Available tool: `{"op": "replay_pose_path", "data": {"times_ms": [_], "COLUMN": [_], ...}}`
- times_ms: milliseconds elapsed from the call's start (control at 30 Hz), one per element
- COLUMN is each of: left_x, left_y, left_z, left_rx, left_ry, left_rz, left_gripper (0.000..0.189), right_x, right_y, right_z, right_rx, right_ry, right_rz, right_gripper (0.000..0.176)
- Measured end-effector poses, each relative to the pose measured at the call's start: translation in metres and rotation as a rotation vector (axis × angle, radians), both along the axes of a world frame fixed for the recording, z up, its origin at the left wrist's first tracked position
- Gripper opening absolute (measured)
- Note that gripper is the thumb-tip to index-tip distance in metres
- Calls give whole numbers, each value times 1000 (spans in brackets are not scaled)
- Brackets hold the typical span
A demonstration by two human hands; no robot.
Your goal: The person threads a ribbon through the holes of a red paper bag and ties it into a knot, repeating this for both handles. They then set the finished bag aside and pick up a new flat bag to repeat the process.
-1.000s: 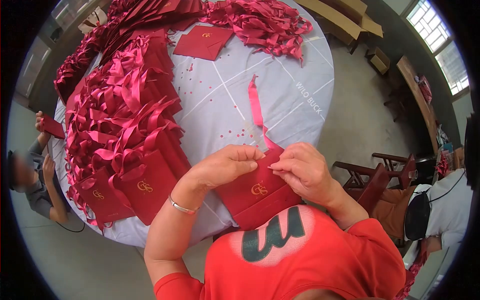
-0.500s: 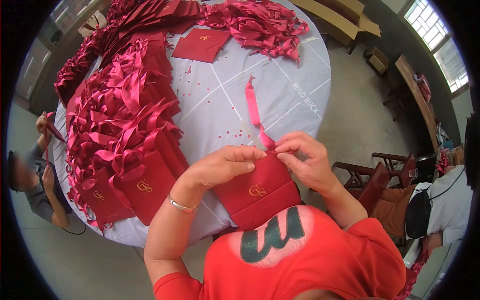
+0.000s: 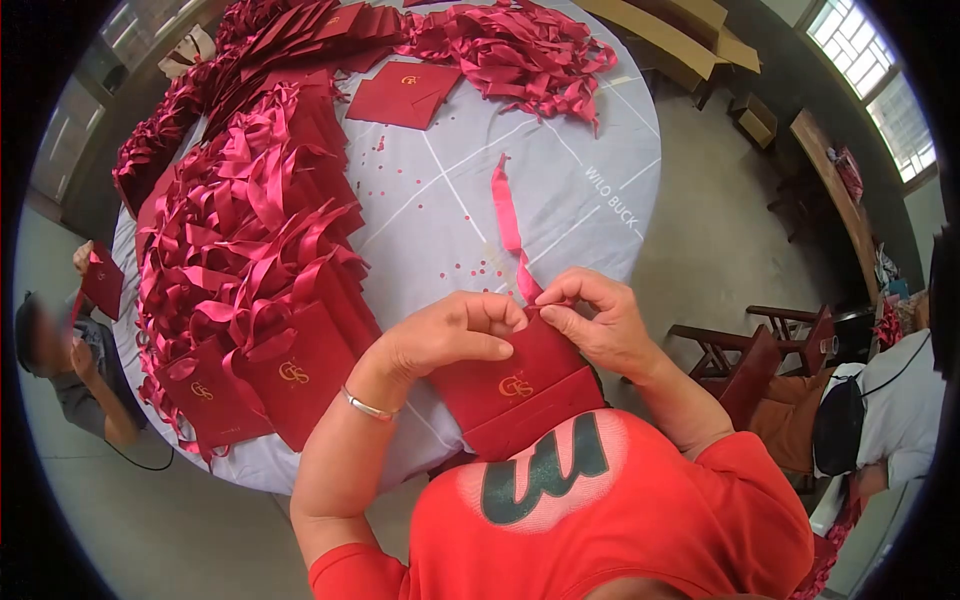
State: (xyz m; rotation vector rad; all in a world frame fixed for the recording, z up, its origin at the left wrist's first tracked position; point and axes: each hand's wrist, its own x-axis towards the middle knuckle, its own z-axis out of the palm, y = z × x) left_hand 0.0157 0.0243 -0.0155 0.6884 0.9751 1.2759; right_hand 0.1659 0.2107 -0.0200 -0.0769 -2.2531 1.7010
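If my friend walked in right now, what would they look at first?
Probably the huge pile of shiny red bags and ribbons covering the table's left side. Next might come the two hands, left and right, at the top of a red bag with gold letters, with a bright pink ribbon stretching away across the pale cloth. The bright red shirt below them stands out too.

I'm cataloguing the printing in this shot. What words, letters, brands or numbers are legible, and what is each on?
"WILO BUCK": tablecloth.
Stylised gold letters, perhaps "GS": held bag, two front bags and flat bag.
Print below them: too small to read.
Large dark letter, perhaps "m": red shirt.
No readable numbers.
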Motion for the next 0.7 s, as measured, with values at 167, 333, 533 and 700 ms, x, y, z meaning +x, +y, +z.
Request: {"op": "replay_pose_path", "data": {"times_ms": [167, 333, 533, 700], "left_x": [3, 3, 6, 7], "left_y": [2, 5, 6, 6], "left_z": [0, -6, -6, -4], "left_rx": [-69, -87, -102, -120], "left_ry": [2, 22, 67, 116], "left_rz": [24, 45, 95, 91], "left_gripper": [16, 18, 18, 18], "right_x": [3, 4, 8, 8], "right_y": [-2, -3, -8, -9], "right_z": [5, 14, 16, 13], "right_rx": [170, 536, 667, 728], "right_ry": [221, 431, 427, 384], "right_rz": [-84, -146, -66, -57], "right_gripper": [14, 22, 22, 21]}}
